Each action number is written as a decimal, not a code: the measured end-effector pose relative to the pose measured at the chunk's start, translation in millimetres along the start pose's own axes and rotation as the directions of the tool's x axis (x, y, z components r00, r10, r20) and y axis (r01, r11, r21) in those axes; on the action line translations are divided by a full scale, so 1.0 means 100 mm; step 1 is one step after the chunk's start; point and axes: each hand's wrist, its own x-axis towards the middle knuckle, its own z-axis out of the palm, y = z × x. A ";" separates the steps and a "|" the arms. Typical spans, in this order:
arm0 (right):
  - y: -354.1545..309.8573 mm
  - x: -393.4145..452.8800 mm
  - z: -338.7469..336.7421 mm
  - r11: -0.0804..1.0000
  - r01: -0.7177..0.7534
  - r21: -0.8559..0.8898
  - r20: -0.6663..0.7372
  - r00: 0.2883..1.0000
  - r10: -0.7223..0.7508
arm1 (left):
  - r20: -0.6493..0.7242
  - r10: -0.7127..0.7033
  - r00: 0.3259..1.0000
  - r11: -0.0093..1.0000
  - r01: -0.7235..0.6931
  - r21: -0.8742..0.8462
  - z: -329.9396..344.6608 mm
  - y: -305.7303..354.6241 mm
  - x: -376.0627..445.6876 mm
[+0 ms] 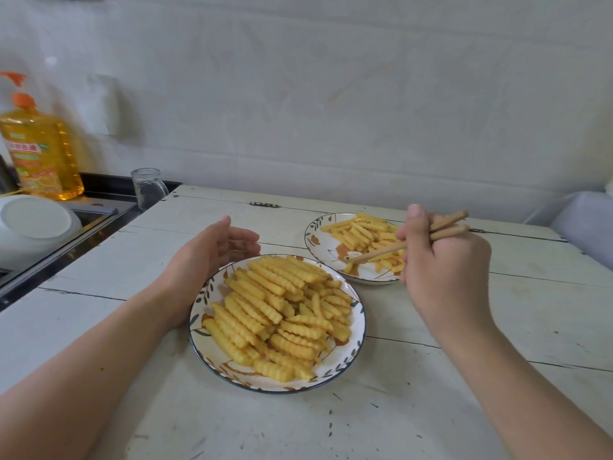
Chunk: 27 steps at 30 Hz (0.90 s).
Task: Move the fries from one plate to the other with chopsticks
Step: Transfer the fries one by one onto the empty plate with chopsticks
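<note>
A near plate (351, 360) with a leaf pattern carries a large heap of crinkle-cut fries (278, 313) in the middle of the table. Behind it to the right, a far plate (313, 239) of the same pattern has a smaller pile of fries (361, 234). My right hand (444, 260) grips wooden chopsticks (381, 252); their tips reach down over the front of the far plate, next to a single fry (348, 267). My left hand (212, 257) rests open against the left rim of the near plate, fingers relaxed.
The white plank table (431, 393) meets a grey wall at the back. To the left lie a sink with a white bowl (33, 224), a yellow detergent bottle (39, 154) and a clear glass mug (147, 189). A pale cloth-covered object (587, 224) sits at far right.
</note>
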 end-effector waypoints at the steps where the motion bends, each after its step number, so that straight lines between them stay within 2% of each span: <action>1: 0.00 0.00 0.00 1.000 0.002 0.010 0.027 1.000 -0.002 | 0.003 0.000 1.000 1.000 0.000 0.001 0.00 0.00 0.00; 3: -0.01 0.01 -0.04 0.995 -0.075 0.072 0.050 0.996 0.072 | 0.012 -0.006 1.000 1.000 0.006 -0.002 0.00 0.00 0.01; 6: 0.02 0.14 -0.21 0.945 -0.226 0.238 0.013 0.973 0.229 | 0.009 -0.007 1.000 1.000 0.007 0.000 -0.01 -0.02 0.03; 9: 0.04 0.34 -0.48 0.813 -0.312 0.492 0.012 0.936 0.352 | 0.013 -0.009 1.000 1.000 0.009 -0.001 0.00 -0.02 0.02; 11: 0.04 0.38 -0.58 0.726 -0.351 0.592 0.092 0.924 0.372 | 0.013 0.008 1.000 1.000 -0.008 -0.004 0.02 -0.01 -0.02; 14: 0.01 0.33 -0.58 0.699 -0.397 0.595 0.220 0.917 0.333 | 0.007 -0.005 1.000 1.000 0.005 -0.001 0.01 -0.02 0.01; 20: -0.08 0.23 -0.48 0.731 -0.389 0.561 0.333 0.914 0.231 | 0.005 -0.020 1.000 1.000 0.020 0.001 0.02 -0.01 -0.01; 22: -0.09 0.23 -0.49 0.721 -0.392 0.572 0.327 0.915 0.238 | 0.001 -0.008 1.000 1.000 0.008 0.011 0.03 0.00 -0.03; 27: 0.00 0.32 -0.57 0.633 -0.398 0.664 0.195 0.909 0.368 | 0.010 -0.018 1.000 1.000 0.018 0.011 -0.01 -0.02 0.05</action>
